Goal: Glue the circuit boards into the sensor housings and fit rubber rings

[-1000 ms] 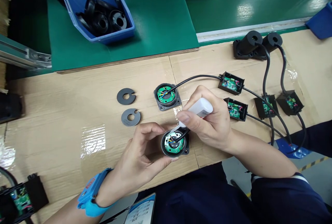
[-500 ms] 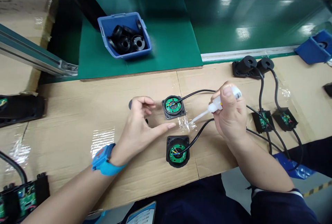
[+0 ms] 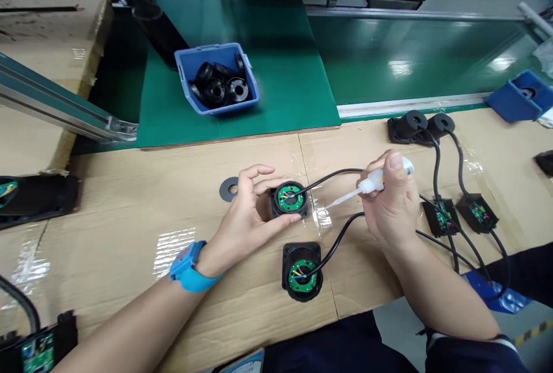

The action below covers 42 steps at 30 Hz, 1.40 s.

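Observation:
My left hand point(image 3: 248, 211) grips a black round housing with a green circuit board point(image 3: 289, 199) on the cardboard-covered bench point(image 3: 129, 200); thumb and fingers close round its sides. My right hand point(image 3: 391, 203) holds a small white glue bottle point(image 3: 371, 184), its thin nozzle pointing left toward that housing, tip a short way off. A second black housing with a green board point(image 3: 302, 274) lies nearer me, a black cable running from it to the right. A grey slotted disc point(image 3: 228, 189) lies just left of my left hand.
A blue bin of black ring parts point(image 3: 218, 78) sits on the green mat at the back. Two black cylinders point(image 3: 417, 125) with cables and small open black boxes with boards point(image 3: 460, 213) lie at the right. Another blue bin point(image 3: 521, 95) is far right; a black boxed board point(image 3: 38, 347) at bottom left.
My left hand set the near housing down on the cardboard, moved to the far housing and closed on it. My right hand lifted the glue bottle away and now aims it at the far housing.

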Each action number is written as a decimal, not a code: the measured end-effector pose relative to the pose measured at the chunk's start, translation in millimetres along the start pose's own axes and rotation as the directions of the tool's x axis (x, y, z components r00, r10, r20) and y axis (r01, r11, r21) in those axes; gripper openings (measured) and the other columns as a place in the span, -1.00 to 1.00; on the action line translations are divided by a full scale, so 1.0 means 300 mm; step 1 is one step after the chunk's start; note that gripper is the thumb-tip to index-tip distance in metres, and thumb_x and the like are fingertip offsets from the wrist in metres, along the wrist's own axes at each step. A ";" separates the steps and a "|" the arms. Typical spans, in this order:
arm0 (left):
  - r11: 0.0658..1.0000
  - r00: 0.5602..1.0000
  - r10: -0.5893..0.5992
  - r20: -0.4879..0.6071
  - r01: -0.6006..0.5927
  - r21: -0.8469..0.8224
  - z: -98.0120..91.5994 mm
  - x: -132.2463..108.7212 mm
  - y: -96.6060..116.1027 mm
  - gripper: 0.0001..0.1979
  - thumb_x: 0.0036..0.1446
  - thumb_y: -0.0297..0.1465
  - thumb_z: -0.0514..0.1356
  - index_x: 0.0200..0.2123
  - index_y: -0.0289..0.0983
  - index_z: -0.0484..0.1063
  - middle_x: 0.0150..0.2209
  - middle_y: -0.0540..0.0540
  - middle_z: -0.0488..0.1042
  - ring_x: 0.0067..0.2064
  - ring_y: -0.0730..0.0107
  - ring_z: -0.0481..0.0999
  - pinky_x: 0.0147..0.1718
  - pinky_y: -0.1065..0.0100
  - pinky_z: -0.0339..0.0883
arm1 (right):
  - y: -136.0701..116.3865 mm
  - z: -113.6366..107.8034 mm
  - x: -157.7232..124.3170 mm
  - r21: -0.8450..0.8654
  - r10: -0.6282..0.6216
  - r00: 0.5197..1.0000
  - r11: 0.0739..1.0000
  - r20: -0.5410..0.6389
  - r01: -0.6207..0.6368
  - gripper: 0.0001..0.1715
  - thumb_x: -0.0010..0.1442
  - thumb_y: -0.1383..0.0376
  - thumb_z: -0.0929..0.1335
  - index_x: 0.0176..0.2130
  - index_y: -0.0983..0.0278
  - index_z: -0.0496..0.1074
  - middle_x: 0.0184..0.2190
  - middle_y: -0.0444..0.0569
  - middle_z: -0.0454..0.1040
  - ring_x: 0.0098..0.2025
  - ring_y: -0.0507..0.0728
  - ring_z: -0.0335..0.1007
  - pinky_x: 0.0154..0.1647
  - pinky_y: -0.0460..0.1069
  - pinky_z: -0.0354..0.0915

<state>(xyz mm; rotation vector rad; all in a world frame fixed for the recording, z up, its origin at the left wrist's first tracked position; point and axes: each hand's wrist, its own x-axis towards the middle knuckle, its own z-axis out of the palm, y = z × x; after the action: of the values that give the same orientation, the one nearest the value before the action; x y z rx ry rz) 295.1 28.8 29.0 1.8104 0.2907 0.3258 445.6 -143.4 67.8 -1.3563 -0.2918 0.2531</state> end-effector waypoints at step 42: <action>0.781 0.708 -0.154 -0.689 -0.340 -0.524 -0.363 0.119 0.175 -0.56 0.14 -0.02 0.35 -0.50 -0.25 0.40 -0.44 0.02 0.50 -0.29 0.47 0.54 -0.34 0.46 0.34 | -0.035 -0.026 -0.019 0.249 0.250 0.968 0.938 -0.012 -0.239 -0.52 0.10 -0.05 0.51 -0.45 0.26 0.39 -0.70 -0.28 0.11 -0.64 -0.10 -0.01 -0.65 -0.19 0.04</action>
<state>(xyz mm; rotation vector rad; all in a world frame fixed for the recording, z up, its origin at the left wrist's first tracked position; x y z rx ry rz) 289.7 126.0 109.1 0.9582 0.5453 1.0834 443.0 -154.5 76.4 -1.1481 -0.0508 0.4527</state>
